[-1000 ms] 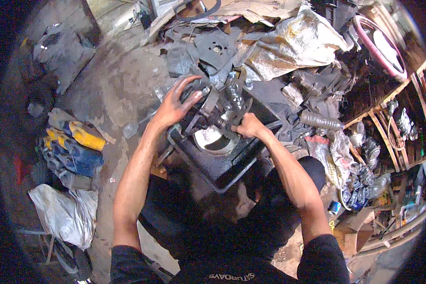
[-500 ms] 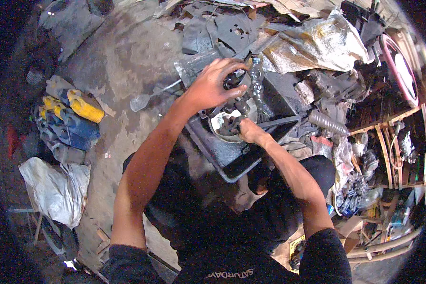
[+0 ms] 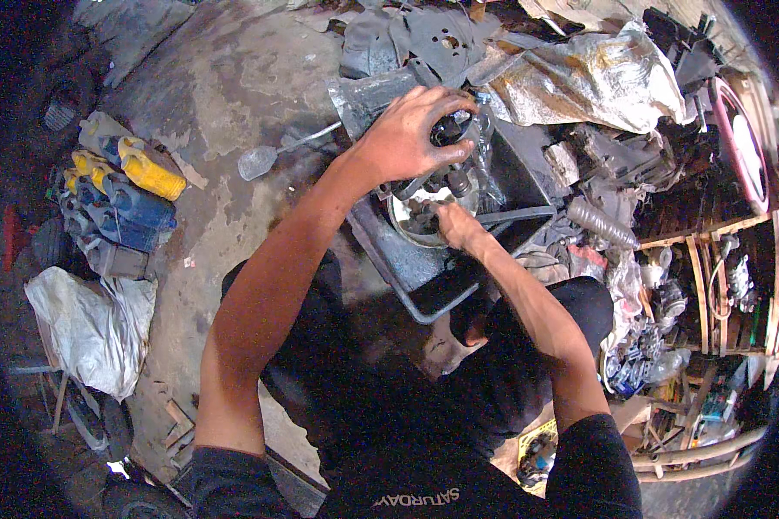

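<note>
Before me a dark rectangular tray point(image 3: 388, 270) holds a round, pale-walled pan point(image 3: 398, 227) with dark greasy metal parts inside. My left hand point(image 3: 411, 138) curls its fingers and thumb round a black, rounded metal part point(image 3: 448, 130) above the pan's far side. Below that part hangs a dark knob-like piece point(image 3: 458, 180); whether the two are joined is unclear. Inside the pan's right side, my right hand point(image 3: 460, 229) is closed, fingers pointing inward. Its fingertips meet dark parts, and what they pinch is hidden. A clear plastic bottle point(image 3: 486, 143) lies in the tray behind the left hand.
A small shovel-like tool point(image 3: 258, 162) lies left of the tray. Farther left are yellow and blue jerrycans point(image 3: 151, 169) and a white sack point(image 3: 95, 324). A silvery sheet point(image 3: 593, 82), a ribbed plastic bottle point(image 3: 599, 223) and a pink-rimmed oval mirror point(image 3: 740, 143) are on the right.
The view has shifted slightly. My left hand appears a little farther right, still round the black part. My right hand stays in the pan, slightly higher in the picture.
</note>
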A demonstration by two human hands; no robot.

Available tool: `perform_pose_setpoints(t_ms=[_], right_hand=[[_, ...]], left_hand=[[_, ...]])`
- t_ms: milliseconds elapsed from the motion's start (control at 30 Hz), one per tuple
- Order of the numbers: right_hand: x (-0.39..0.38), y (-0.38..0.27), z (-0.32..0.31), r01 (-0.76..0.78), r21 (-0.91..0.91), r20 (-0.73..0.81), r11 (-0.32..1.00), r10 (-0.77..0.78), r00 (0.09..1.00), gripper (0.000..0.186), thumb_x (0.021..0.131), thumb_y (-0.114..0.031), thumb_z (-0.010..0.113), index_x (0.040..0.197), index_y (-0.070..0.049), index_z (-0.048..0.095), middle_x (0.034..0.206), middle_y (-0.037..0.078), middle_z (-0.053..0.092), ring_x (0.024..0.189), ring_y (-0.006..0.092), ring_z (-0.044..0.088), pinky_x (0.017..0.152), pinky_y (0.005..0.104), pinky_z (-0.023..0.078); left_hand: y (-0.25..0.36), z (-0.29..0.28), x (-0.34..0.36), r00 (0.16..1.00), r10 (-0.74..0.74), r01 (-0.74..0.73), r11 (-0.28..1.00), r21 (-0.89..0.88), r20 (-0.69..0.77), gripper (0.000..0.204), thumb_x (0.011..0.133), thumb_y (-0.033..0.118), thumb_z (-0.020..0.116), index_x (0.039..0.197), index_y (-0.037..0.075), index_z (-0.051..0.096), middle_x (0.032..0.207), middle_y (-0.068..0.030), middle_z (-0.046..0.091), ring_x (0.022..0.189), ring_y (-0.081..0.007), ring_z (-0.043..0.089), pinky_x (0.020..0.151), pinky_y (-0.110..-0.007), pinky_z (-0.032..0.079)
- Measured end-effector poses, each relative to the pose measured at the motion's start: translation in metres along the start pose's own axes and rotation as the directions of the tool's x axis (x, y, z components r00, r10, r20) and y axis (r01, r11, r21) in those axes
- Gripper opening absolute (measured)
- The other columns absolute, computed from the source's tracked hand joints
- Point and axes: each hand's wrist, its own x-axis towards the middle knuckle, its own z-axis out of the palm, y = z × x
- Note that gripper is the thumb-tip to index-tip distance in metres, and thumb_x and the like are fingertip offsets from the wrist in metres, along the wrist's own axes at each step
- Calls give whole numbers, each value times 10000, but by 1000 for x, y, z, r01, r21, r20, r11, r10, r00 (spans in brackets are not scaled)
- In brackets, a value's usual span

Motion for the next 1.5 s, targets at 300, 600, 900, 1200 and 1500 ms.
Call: perform_pose_setpoints(t_ms=[300, 600, 900, 1200, 1500], right_hand=[[4, -17, -7, -109, -173, 126, 979, 132, 983, 521, 885, -12, 430, 1368, -173, 538, 1071, 255, 682, 992, 403, 678, 883, 505, 549], [5, 4, 2, -64, -124, 30, 990, 68, 997, 507, 865, -8, 492, 1351, -136, 552, 1018, 259, 692, 960, 416, 683, 850, 525, 553], [-50, -34, -51, 24, -90, -53, 996, -29, 998, 585, 775, 55, 544, 1342, -87, 559, 1049, 300, 664, 986, 457, 650, 882, 514, 527], [-83, -49, -164, -132, 473, -23, 871, 162, 986, 427, 888, -232, 739, 1249, -42, 612, 1205, 133, 664, 1156, 257, 600, 1022, 399, 443], [-66, -97, -180, 110, 461, -475, 881, 140, 869, 528, 835, -276, 789, 1234, 22, 613, 1220, 157, 648, 1148, 247, 605, 990, 384, 468]], left_hand=[[1, -4, 0, 999, 38, -38, 999, 10, -17, 479, 855, 343, 740, 1256, 121, 603, 1279, -131, 583, 1197, -338, 535, 1047, -445, 412], [2, -6, 2, 1000, -2, 1, 1000, 22, 30, 465, 864, 350, 732, 1255, 133, 605, 1277, -135, 581, 1196, -345, 535, 1041, -444, 415], [2, -6, 0, 1000, 2, -1, 1000, 19, -19, 377, 934, 366, 651, 1222, 124, 630, 1261, -118, 594, 1179, -326, 546, 1025, -440, 419], [3, -2, 3, 997, -44, 40, 998, -57, -70, 315, 1063, 247, 411, 1182, 69, 642, 1210, -140, 645, 1139, -311, 588, 1009, -431, 421], [1, -13, 2, 998, 21, -29, 990, -136, -56, 304, 1047, 275, 464, 1250, 99, 607, 1286, -150, 602, 1202, -327, 554, 1027, -416, 411]])
